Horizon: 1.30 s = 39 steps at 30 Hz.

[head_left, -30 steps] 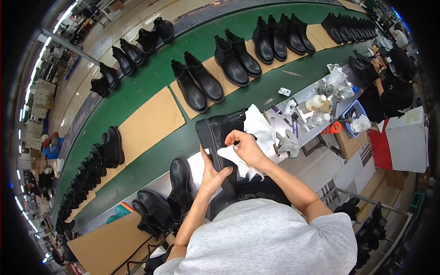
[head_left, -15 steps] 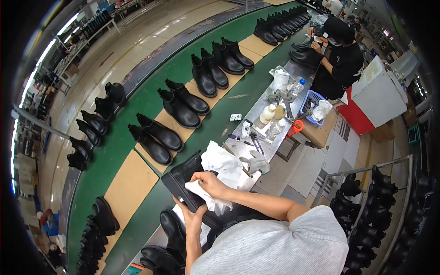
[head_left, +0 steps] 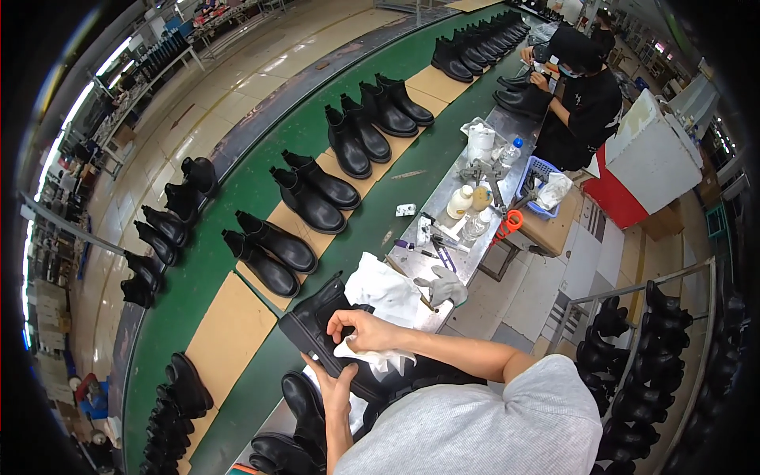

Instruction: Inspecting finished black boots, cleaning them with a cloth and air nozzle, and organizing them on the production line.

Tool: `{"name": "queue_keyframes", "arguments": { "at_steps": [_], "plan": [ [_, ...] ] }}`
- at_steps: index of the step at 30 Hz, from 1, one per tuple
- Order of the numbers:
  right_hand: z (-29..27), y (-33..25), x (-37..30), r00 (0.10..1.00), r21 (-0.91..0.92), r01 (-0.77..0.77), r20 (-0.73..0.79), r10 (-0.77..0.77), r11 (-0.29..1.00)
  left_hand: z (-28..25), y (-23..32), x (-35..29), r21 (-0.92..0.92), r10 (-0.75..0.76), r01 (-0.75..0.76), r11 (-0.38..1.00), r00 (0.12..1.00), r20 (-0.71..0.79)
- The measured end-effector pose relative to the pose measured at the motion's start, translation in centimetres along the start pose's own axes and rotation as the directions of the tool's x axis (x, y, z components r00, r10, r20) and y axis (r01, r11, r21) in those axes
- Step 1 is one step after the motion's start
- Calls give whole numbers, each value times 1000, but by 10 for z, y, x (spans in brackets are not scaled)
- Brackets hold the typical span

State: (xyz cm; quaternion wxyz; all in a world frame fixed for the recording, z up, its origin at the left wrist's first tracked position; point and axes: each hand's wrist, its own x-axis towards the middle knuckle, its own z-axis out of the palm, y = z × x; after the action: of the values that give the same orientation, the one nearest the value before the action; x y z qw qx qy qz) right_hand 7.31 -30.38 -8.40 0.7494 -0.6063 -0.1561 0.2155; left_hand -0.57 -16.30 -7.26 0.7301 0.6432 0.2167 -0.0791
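A black ankle boot [head_left: 307, 326] lies tipped in front of me, with part of its sole edge turned up toward my left. My left hand [head_left: 334, 385] grips it from below, thumb and fingers closed along the sole near one end. In my right hand [head_left: 361, 328] a white cloth [head_left: 383, 361] is bunched between curled fingers, its loose part hanging over the boot. That hand is right over the boot; whether the cloth touches it is hard to tell. Just beyond lies a larger white cloth [head_left: 376, 286] on the bench, beside a grey glove [head_left: 441, 286].
Pairs of black boots [head_left: 273, 261] stand on cardboard along a green conveyor [head_left: 380, 214]. Bottles [head_left: 460, 201], pens and a red-orange ring-shaped tool [head_left: 511, 224] crowd the metal bench. A blue basket [head_left: 538, 190] sits at its right. Farther off, a co-worker [head_left: 582, 103] handles boots.
My right hand and the cloth have shifted a little right and down from the sole edge. My left hand keeps its hold on the boot. The whole view has tilted slightly.
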Motion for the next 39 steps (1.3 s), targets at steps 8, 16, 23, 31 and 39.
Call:
{"name": "queue_keyframes", "arguments": {
  "at_steps": [8, 16, 23, 31, 39],
  "plan": [
    [-13, 4, 8, 917, -235, 78, -364, -162, 969, -3, -2, 0, 12, 12, -12, 1000, 1000, -19],
    [-75, 84, -11, 953, -909, -255, -178, 247, 329, -24, -15, 10, -73, -77, 72, 995, 995, -62],
    [-71, 133, -24, 917, -861, -393, -344, 200, 322, -10, 1, 4, -94, -79, 71, 993, 993, -84],
    [-82, 117, -20, 940, -869, -341, -308, 146, 358, -11, -2, 5, -87, -71, 65, 994, 995, -68],
    [-102, -11, -35, 829, -764, -553, -543, 131, 332, -8, 7, 1, -71, -128, 123, 990, 990, -66]
  ]
}}
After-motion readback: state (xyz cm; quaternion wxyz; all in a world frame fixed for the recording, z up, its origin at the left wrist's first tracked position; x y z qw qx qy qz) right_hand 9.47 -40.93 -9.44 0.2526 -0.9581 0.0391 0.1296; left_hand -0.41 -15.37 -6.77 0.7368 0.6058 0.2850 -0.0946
